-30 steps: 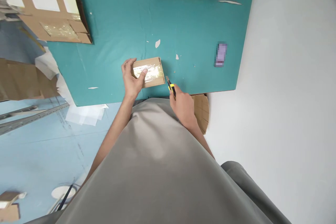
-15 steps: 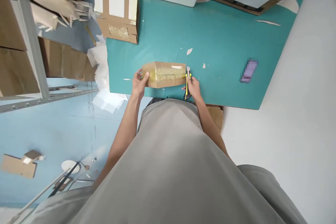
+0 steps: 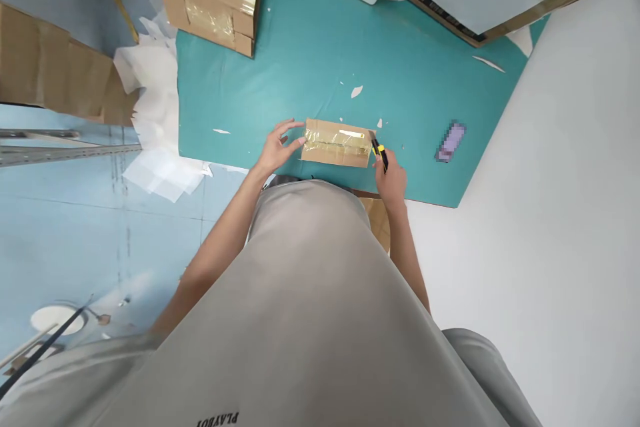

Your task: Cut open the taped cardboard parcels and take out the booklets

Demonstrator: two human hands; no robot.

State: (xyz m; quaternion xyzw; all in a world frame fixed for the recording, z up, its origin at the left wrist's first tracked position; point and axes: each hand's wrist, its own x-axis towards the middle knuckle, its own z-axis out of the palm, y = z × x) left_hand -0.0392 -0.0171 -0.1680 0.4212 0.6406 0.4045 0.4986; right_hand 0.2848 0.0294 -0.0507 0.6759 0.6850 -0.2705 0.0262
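Note:
A small brown cardboard box (image 3: 336, 143) with clear yellowish tape along its top lies on the green table near its front edge. At the box's left end is my left hand (image 3: 280, 147), thumb and fingers apart, fingertips at or close to the end of the box. My right hand (image 3: 391, 177) is wrapped round a black and yellow box cutter (image 3: 381, 151). The cutter's blade end points up and left, at the box's right end. Whether the blade touches the cardboard cannot be made out.
A larger taped carton (image 3: 215, 13) stands at the table's back left. White and brown boxes with handwritten labels stand at the back. A purple blurred object (image 3: 451, 141) lies right, and paper scraps (image 3: 357, 91) lie behind the small box.
The small box now lies flat with its top facing up. My left hand has loosened and spread its fingers. My right hand has tilted the cutter towards the box's right end. The view has shifted.

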